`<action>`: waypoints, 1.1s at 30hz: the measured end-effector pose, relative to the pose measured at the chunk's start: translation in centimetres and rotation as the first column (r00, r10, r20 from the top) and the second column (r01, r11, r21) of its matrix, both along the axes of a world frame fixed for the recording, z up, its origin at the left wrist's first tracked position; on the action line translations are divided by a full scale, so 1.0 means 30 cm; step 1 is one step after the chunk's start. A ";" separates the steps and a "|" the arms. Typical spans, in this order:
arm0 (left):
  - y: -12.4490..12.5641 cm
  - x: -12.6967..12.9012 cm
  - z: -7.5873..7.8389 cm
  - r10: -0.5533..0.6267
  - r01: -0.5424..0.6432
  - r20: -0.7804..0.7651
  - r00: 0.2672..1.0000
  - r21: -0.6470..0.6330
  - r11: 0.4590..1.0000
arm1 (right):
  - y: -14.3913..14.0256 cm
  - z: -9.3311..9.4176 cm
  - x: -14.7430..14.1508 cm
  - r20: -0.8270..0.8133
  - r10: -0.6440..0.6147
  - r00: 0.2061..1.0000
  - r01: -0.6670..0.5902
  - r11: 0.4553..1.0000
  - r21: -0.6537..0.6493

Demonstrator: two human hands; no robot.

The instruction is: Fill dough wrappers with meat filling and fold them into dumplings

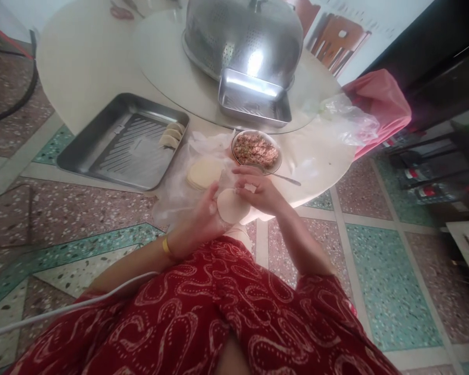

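A round dumpling wrapper lies on the fingers of my left hand, held over my lap at the table's near edge. My right hand pinches the wrapper's far edge with its fingertips. Just beyond my hands sits a stack of wrappers on clear plastic. A bowl of minced meat filling stands to its right, with a spoon resting at its rim. Two or three folded dumplings lie at the right end of a steel tray.
A round white table carries a turntable with a big steel colander dome and a smaller steel pan. Clear and pink plastic bags lie at the table's right. Terrazzo floor spreads around; a chair stands beyond.
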State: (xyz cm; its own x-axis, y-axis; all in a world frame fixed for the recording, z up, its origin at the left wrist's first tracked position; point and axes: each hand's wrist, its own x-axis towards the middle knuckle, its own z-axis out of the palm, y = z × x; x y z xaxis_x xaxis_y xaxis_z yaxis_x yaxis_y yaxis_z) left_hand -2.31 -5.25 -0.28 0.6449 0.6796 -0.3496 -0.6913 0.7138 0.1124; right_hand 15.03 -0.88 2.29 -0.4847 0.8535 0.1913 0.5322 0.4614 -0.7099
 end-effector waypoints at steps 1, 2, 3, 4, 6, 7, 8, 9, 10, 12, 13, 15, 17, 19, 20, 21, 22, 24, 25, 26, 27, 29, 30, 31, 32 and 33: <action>-0.003 0.000 0.006 0.030 -0.031 -0.016 0.999 -0.011 0.999 | 0.006 -0.008 -0.008 0.018 -0.015 1.000 0.015 1.000 0.018; -0.006 -0.001 0.012 0.056 -0.057 -0.031 0.998 -0.020 0.998 | 0.012 -0.014 -0.016 0.031 -0.026 0.999 0.025 0.999 0.024; -0.009 -0.001 0.019 0.076 -0.077 -0.043 0.996 -0.027 0.997 | 0.015 -0.019 -0.023 0.036 -0.035 0.999 0.034 0.999 0.027; -0.012 -0.003 0.026 0.092 -0.094 -0.054 0.994 -0.032 0.995 | 0.014 -0.023 -0.027 0.032 -0.050 0.998 0.049 0.998 0.037; -0.016 -0.006 0.045 0.120 -0.124 -0.086 0.989 -0.043 0.991 | -0.005 -0.027 -0.016 -0.006 -0.111 0.994 0.111 0.989 0.100; -0.017 -0.009 0.054 0.134 -0.140 -0.106 0.985 -0.051 0.989 | -0.023 -0.030 0.002 -0.040 -0.163 0.986 0.168 0.975 0.145; -0.017 -0.012 0.063 0.148 -0.156 -0.122 0.981 -0.061 0.986 | -0.045 -0.035 0.029 -0.085 -0.234 0.968 0.247 0.949 0.196; -0.015 -0.014 0.071 0.160 -0.171 -0.135 0.978 -0.071 0.983 | -0.069 -0.043 0.066 -0.142 -0.321 0.936 0.347 0.909 0.232; -0.013 -0.015 0.078 0.173 -0.185 -0.143 0.974 -0.076 0.980 | -0.093 -0.057 0.111 -0.191 -0.424 0.885 0.462 0.850 0.251; -0.005 -0.013 0.082 0.177 -0.189 -0.146 0.973 -0.080 0.979 | -0.129 -0.100 0.212 -0.325 -0.640 0.696 0.718 0.635 0.285; -0.001 -0.010 0.081 0.171 -0.183 -0.144 0.975 -0.075 0.980 | -0.137 -0.127 0.263 -0.369 -0.714 0.595 0.803 0.545 0.241; 0.009 0.000 0.071 0.150 -0.160 -0.142 0.978 -0.062 0.985 | -0.129 -0.188 0.348 -0.414 -0.791 0.450 0.869 0.494 0.000; 0.017 0.011 0.059 0.121 -0.130 -0.160 0.980 -0.048 0.990 | -0.098 -0.240 0.400 -0.395 -0.796 0.459 0.797 0.565 -0.212; 0.022 0.020 0.050 0.092 -0.100 -0.184 0.979 -0.035 0.994 | -0.057 -0.270 0.413 -0.389 -0.771 0.505 0.729 0.622 -0.285; 0.024 0.023 0.049 0.081 -0.089 -0.193 0.978 -0.033 0.995 | -0.038 -0.276 0.406 -0.403 -0.746 0.530 0.693 0.656 -0.301; 0.025 0.024 0.050 0.076 -0.084 -0.200 0.977 -0.033 0.996 | -0.021 -0.277 0.393 -0.430 -0.716 0.550 0.655 0.689 -0.311; 0.026 0.025 0.053 0.077 -0.086 -0.207 0.975 -0.035 0.996 | -0.006 -0.274 0.375 -0.461 -0.685 0.564 0.621 0.720 -0.311; 0.029 0.026 0.064 0.081 -0.094 -0.222 0.972 -0.049 0.994 | 0.015 -0.259 0.332 -0.510 -0.633 0.583 0.587 0.762 -0.274; 0.031 0.027 0.071 0.082 -0.098 -0.231 0.969 -0.056 0.994 | 0.023 -0.250 0.311 -0.513 -0.620 0.594 0.594 0.768 -0.239; 0.034 0.028 0.078 0.083 -0.101 -0.240 0.967 -0.063 0.993 | 0.028 -0.241 0.293 -0.497 -0.612 0.615 0.603 0.771 -0.204; 0.037 0.030 0.084 0.080 -0.101 -0.249 0.965 -0.071 0.992 | 0.033 -0.229 0.278 -0.467 -0.609 0.641 0.612 0.773 -0.167; 0.045 0.034 0.093 0.068 -0.095 -0.274 0.959 -0.088 0.992 | 0.035 -0.200 0.264 -0.387 -0.599 0.701 0.621 0.779 -0.082; 0.049 0.037 0.095 0.059 -0.089 -0.285 0.957 -0.095 0.991 | 0.033 -0.181 0.265 -0.349 -0.587 0.731 0.615 0.788 -0.037; 0.054 0.039 0.095 0.052 -0.084 -0.291 0.955 -0.099 0.991 | 0.028 -0.158 0.270 -0.322 -0.565 0.760 0.600 0.800 0.012; 0.058 0.041 0.092 0.046 -0.078 -0.292 0.955 -0.100 0.992 | 0.022 -0.131 0.279 -0.302 -0.535 0.789 0.575 0.816 0.060; 0.063 0.043 0.088 0.041 -0.071 -0.287 0.957 -0.095 0.993 | 0.016 -0.104 0.289 -0.291 -0.503 0.814 0.550 0.829 0.106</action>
